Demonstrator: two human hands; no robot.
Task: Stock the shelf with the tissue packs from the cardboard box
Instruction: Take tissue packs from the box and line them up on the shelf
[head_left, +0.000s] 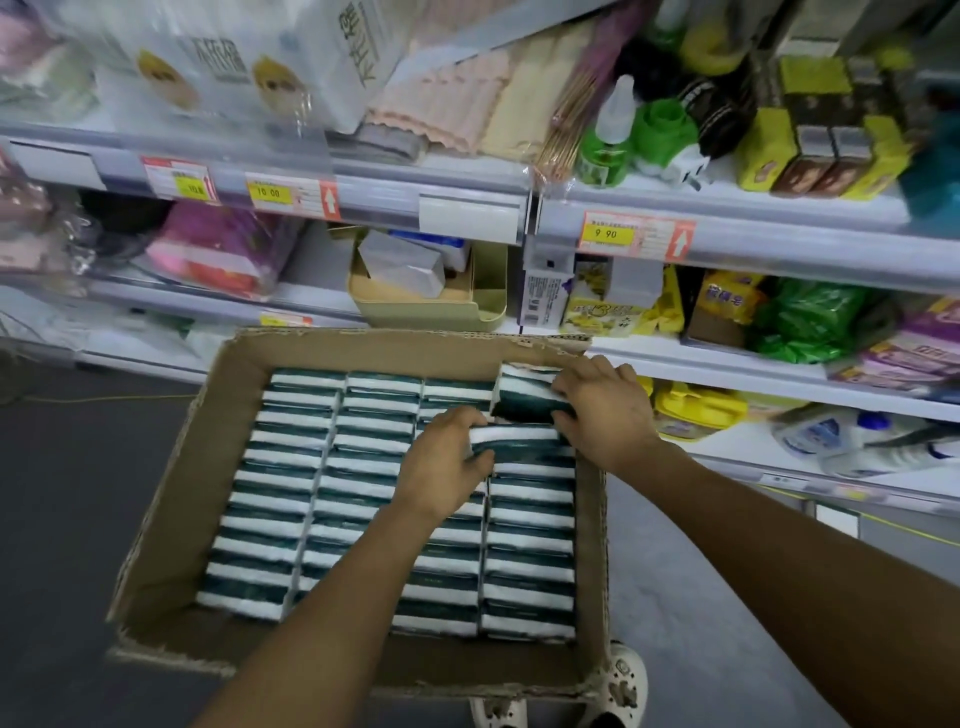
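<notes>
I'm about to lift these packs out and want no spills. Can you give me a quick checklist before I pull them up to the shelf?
1. Left hand grips a dark green and white tissue pack in the right-hand column: ok.
2. Right hand grips the raised packs at the far right corner of the brown cardboard box: ok.
3. Packs free of their neighbours: not ok, still wedged in the row.
4. Box steady: cannot tell, its support is hidden.
5. Room on the white shelf: cannot tell; the beige tray straight ahead already holds goods.
</notes>
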